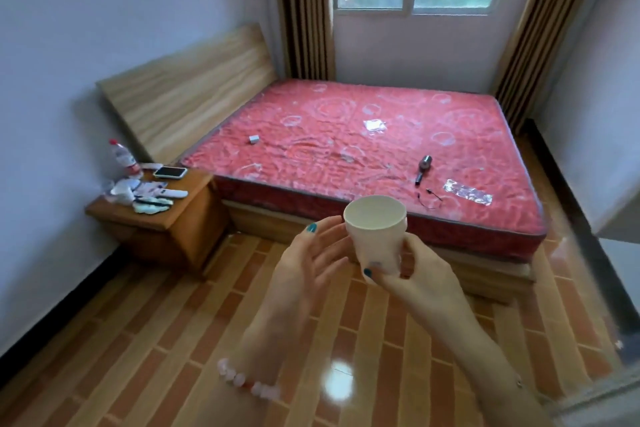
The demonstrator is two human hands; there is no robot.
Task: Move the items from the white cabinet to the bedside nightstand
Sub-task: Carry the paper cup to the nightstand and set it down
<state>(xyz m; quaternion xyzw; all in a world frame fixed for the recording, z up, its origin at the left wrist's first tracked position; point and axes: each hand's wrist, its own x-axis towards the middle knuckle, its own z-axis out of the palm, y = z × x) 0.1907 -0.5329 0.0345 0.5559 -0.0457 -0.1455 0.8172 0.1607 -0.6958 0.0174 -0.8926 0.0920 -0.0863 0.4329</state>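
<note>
The cup (375, 232), a white paper one, is in the air at the middle of the view, above the tiled floor (138, 340) and in front of the foot side of the bed (346, 135). The right hand (419, 274) holds it: the thumb lies on the lower front of the cup and the other fingers go round behind it. The cup stands nearly upright, its mouth is up, and it looks empty inside.

The left hand (311, 253) is just beside the cup, at 9 o'clock from it. Its fingers are loose and nearly straight and they hold nothing. The fingertips come very close to the rim, but I cannot tell if they touch it.

The nightstand (197, 185) lies at about 10 o'clock from the cup and well apart from it, against the wall and touching the head end of the bed. On its top there are already a bottle (121, 156) at the back, a phone (170, 172) near the bed side, and some remote controls (162, 192) with other small white things in the middle. The bare wood shows mainly along the edge near the bed.

In my judgement the coming move is to carry the cup up and to the left, toward 10 o'clock. The left hand is on the nightstand side, so it is the nearer one, but the cup is in the right hand, which must reach across. The cup should stay upright and go down on the bare edge, not on the remote controls.
</note>
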